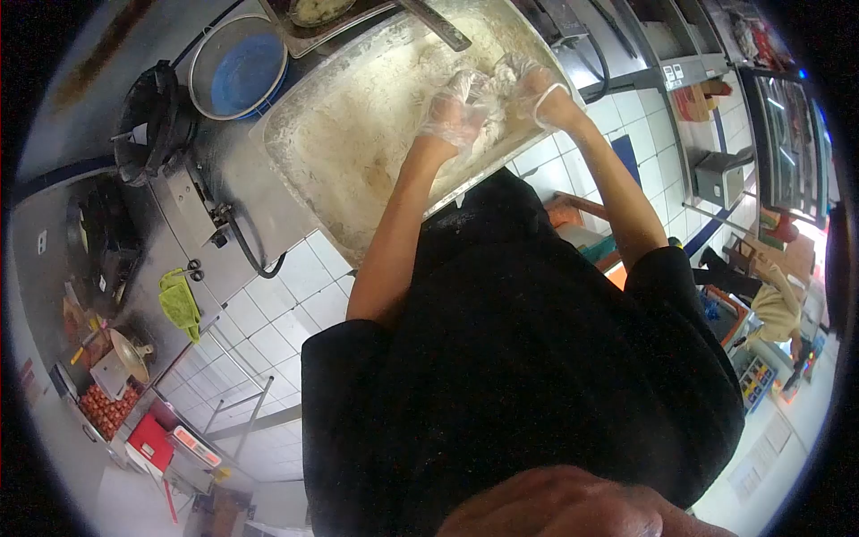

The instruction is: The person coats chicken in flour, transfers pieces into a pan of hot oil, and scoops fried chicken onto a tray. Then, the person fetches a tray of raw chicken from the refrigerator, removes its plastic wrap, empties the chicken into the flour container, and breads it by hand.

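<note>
A large pale tub (pixel 324 228) of white flour (pixel 353 125) stands on the steel counter. Both my hands wear clear plastic gloves dusted with flour and are down in its right part. My left hand (pixel 458 112) is bent at the wrist, its fingers curled in the flour. Beside it, my right hand (pixel 540 94) has its fingers closed too. Between them shows a flour-coated lump (pixel 492 106), whose kind I cannot make out; both hands touch it. A metal handle (pixel 436 23) crosses the tub's far rim just beyond my left hand.
Left of the tub stand a round metal pot (pixel 201 76) with blue inside and a black-lined bin (pixel 152 125). A metal tray (pixel 358 20) is at the far edge. A green cloth (pixel 179 304) lies on the left counter. At far right a person (pixel 777 304) is bent over.
</note>
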Motion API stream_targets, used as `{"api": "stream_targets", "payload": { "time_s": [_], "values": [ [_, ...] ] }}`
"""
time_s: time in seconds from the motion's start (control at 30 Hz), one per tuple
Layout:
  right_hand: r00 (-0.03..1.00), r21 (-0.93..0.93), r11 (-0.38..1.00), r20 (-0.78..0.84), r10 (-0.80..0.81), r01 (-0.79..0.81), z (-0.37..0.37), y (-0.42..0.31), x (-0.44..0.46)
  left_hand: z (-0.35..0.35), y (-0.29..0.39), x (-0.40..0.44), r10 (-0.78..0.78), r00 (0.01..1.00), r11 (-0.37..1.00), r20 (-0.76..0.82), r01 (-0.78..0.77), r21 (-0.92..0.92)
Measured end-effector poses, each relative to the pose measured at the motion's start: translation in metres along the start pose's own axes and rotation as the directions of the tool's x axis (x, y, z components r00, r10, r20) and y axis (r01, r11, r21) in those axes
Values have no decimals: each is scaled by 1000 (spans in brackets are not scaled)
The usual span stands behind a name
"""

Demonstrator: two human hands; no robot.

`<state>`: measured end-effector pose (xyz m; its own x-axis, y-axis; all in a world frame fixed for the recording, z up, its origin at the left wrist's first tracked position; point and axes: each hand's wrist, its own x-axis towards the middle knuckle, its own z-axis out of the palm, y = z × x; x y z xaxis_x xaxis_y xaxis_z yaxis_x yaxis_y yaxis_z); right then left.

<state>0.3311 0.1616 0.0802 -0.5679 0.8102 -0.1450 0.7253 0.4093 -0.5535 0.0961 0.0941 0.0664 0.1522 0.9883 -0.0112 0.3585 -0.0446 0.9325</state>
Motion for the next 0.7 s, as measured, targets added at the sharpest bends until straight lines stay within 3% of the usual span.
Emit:
{"api": "stream_targets", "payload": {
  "time_s": [0.03, 0.07, 0.13, 0.2, 0.3, 0.4, 0.5, 0.6, 0.63, 0.67, 0.7],
  "values": [
    [1000, -124, 992, -6, -11, 10, -7, -1, -1, 4, -11, -4, 11, 999, 961, 49, -24, 277],
    [986, 4, 999, -162, -48, 49, 12, 35, 0, 9, -30, -10, 14, 995, 844, 97, -64, 532],
    [949, 80, 993, -310, -58, 87, 17, 49, -3, 12, -66, -17, 70, 981, 691, 181, -178, 700],
    [954, -14, 999, -294, -51, 49, -4, 30, -8, 9, -87, -19, 202, 950, 736, 240, -309, 603],
    [952, 309, 945, -304, -9, 108, 0, 35, -13, -13, -21, -4, -244, 905, 790, 348, -23, 613],
    [966, 283, 952, -257, -38, 112, -15, -6, -19, -4, -43, 1, -246, 910, 751, 333, -37, 659],
    [974, -67, 973, -64, 218, -222, -22, -28, -26, -16, -36, 0, -238, 885, 758, 399, -88, 646],
    [979, 71, 989, -143, 142, -133, -25, -55, -29, -35, -47, -13, -76, 982, 958, 171, 24, 286],
    [979, 133, 979, -116, 169, -153, -15, -44, -24, -36, -63, -14, -137, 980, 991, 141, 137, 8],
    [977, 193, 965, -88, 195, -176, -4, -33, -19, -36, -80, -13, -205, 970, 933, 128, 233, -275],
    [975, 185, 963, -64, 211, -196, -5, -40, -17, -39, -79, -13, -274, 952, 789, 134, 302, -535]
  ]
}}
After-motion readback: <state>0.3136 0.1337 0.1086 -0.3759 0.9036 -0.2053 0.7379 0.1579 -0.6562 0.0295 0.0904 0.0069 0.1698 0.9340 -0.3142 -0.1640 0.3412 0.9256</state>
